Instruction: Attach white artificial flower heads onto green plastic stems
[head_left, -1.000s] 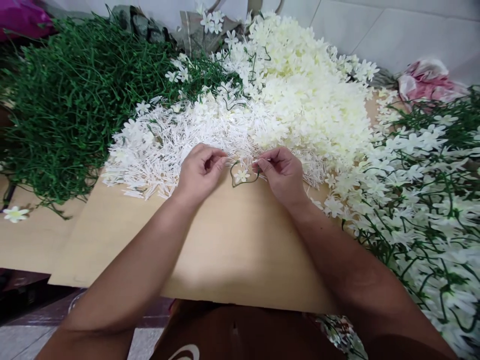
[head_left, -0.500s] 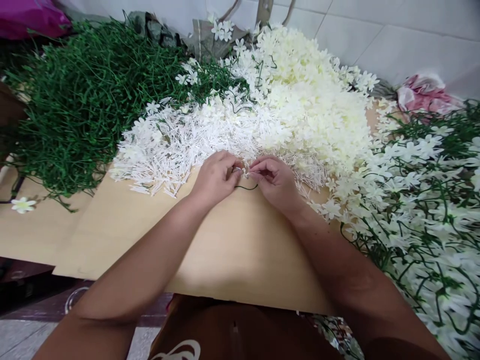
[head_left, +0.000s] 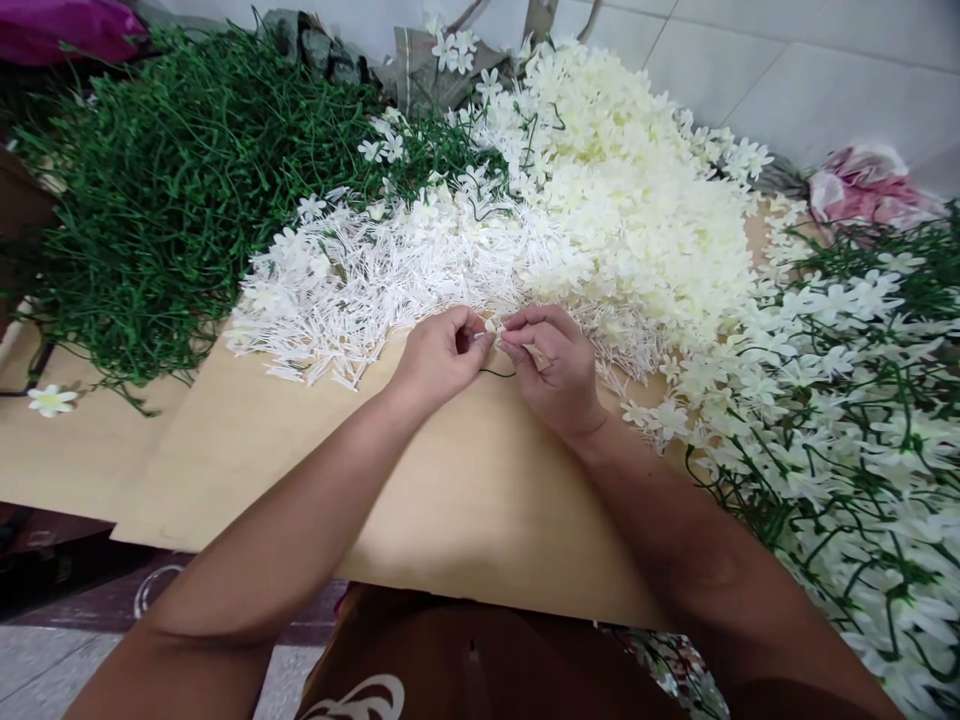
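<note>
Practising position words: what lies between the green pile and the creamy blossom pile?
Thin white stalks, plus white flowers and green stems, in the head view.

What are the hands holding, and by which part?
The left hand and right hand pinch a small white flower, a green stem curving below; which part each grips is hidden.

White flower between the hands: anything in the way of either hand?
Nothing visible. The left hand and right hand have their fingers pinched right at the white flower. The pile of thin white pieces lies beyond it, the green stem nearer the wearer.
</note>
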